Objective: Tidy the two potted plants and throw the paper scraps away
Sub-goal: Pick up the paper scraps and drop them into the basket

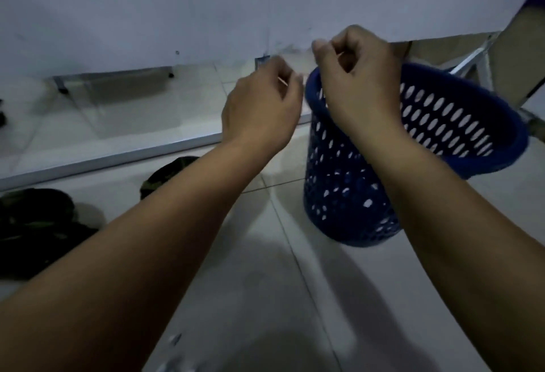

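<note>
The tiled floor [265, 283] fills most of your view, with the blue perforated wastebasket [348, 194] standing on it. Dark camouflage shoes [35, 224] lie well left of the basket. Your right hand [359, 76] hovers over its near rim, fingers curled shut; your left hand [262, 106] sits just left of the rim, fingertips pinched. Whether either holds paper scraps, you cannot tell.

Home floor — tiles [265, 298], shoes [35, 224]
</note>
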